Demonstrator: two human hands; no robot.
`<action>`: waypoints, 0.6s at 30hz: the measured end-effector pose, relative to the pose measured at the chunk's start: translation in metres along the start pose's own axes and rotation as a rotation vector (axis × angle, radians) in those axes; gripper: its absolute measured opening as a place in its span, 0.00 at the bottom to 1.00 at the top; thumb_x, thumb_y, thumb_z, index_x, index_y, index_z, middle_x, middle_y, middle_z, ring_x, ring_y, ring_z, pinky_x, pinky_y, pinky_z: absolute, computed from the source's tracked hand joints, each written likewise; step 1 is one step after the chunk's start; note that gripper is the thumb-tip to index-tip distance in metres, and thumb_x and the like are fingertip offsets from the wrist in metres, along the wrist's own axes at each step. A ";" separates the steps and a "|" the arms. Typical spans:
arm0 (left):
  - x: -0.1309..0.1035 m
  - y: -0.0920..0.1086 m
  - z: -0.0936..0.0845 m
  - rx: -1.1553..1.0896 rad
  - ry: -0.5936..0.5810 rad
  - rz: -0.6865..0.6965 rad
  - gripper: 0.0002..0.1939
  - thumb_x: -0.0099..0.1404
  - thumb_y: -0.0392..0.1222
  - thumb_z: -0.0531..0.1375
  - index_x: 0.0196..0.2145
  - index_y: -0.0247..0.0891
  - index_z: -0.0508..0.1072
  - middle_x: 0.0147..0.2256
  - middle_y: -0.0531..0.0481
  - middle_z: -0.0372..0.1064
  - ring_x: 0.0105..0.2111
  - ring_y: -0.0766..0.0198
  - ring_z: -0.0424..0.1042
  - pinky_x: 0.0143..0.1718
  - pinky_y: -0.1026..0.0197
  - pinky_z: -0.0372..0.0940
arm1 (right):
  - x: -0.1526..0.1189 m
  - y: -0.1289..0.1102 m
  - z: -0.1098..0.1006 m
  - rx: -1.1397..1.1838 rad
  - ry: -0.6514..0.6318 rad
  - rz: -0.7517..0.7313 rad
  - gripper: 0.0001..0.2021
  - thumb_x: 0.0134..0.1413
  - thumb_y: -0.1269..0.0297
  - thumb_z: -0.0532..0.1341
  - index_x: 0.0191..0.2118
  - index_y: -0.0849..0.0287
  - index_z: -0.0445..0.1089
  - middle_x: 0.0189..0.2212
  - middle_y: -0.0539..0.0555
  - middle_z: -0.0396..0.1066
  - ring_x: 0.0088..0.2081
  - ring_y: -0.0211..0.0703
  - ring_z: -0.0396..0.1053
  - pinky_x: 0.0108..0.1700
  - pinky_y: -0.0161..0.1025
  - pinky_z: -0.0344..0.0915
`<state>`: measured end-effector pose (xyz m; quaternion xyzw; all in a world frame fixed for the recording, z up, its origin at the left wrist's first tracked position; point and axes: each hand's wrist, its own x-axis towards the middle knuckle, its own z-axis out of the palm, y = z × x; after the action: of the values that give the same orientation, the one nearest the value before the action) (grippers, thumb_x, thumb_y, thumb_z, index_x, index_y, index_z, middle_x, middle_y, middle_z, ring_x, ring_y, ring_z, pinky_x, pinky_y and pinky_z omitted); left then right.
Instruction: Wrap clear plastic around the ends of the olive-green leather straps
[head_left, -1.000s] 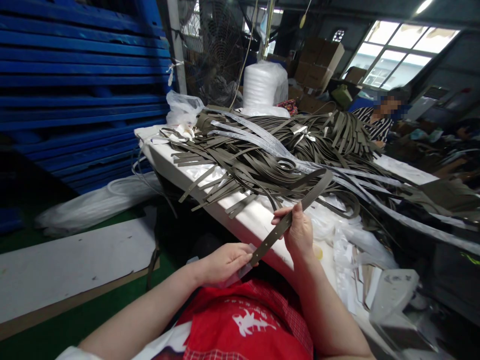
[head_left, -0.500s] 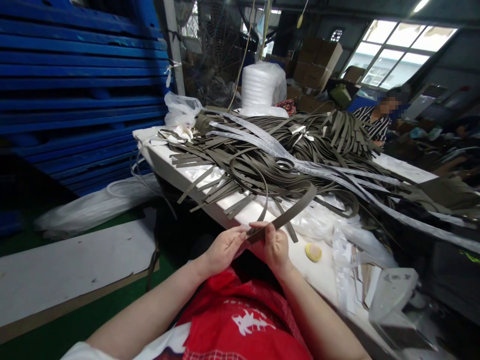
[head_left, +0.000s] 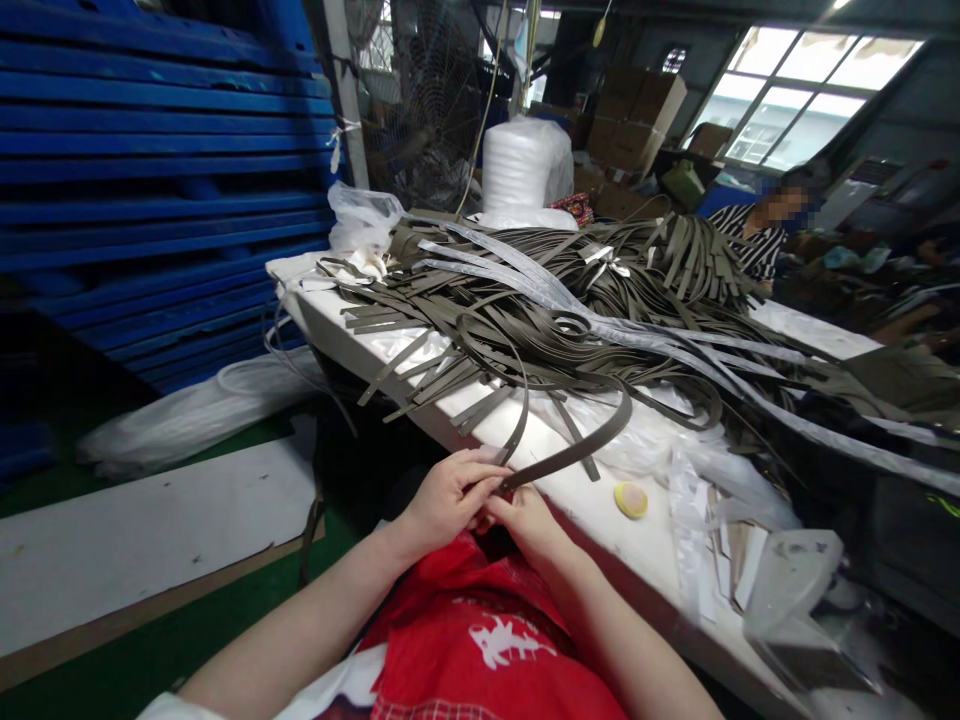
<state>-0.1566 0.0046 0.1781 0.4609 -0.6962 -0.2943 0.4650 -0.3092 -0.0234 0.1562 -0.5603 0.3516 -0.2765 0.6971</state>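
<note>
A dark olive-grey strap [head_left: 574, 452] curves off the table edge, and its end reaches my two hands. My left hand [head_left: 455, 492] is closed on that end, thumb and fingers pinched together. Close against it, my right hand [head_left: 519, 515] is curled below the strap, with its fingertips meeting the left fingers; what lies between them is partly hidden. Past my hands, a large pile of similar straps [head_left: 517, 350] covers the white table [head_left: 637, 560]. Long pale translucent strips [head_left: 517, 275] run across the pile. A small round yellow-rimmed disc [head_left: 631, 500] lies to the right of my hands.
Stacked blue pallets [head_left: 165, 170] stand at the left, with a plastic-wrapped bundle [head_left: 202, 410] and a white board [head_left: 157, 540] on the floor. A white foam roll [head_left: 521, 170] stands behind the pile. At right sits a clear plastic holder [head_left: 795, 580]; a person [head_left: 757, 235] sits beyond.
My right hand has slid down and left from the strap toward my left hand. The strap's free curve now hangs more loosely over the table edge.
</note>
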 end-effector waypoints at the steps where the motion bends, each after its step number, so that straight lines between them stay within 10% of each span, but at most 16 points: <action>1: -0.001 0.000 0.001 0.027 0.010 0.011 0.13 0.69 0.37 0.57 0.44 0.40 0.80 0.45 0.45 0.75 0.46 0.59 0.72 0.51 0.58 0.66 | -0.001 0.000 0.002 -0.005 0.052 0.000 0.08 0.49 0.61 0.64 0.31 0.62 0.70 0.21 0.50 0.70 0.23 0.38 0.68 0.28 0.34 0.68; 13: -0.009 0.008 -0.002 -0.170 0.146 -0.280 0.15 0.73 0.46 0.48 0.43 0.35 0.69 0.36 0.46 0.75 0.32 0.61 0.75 0.34 0.61 0.68 | -0.001 -0.009 0.000 -0.028 0.117 -0.021 0.18 0.46 0.50 0.67 0.27 0.63 0.69 0.18 0.51 0.69 0.20 0.36 0.68 0.25 0.32 0.64; 18: -0.010 0.005 -0.005 -0.009 0.058 -0.222 0.12 0.72 0.41 0.47 0.45 0.36 0.68 0.39 0.46 0.74 0.37 0.60 0.74 0.41 0.59 0.65 | -0.001 -0.006 -0.002 -0.027 0.148 0.040 0.28 0.48 0.43 0.65 0.45 0.64 0.70 0.20 0.49 0.70 0.20 0.38 0.69 0.23 0.32 0.64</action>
<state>-0.1522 0.0157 0.1802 0.5416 -0.6258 -0.3334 0.4516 -0.3115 -0.0251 0.1623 -0.5405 0.4171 -0.2985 0.6669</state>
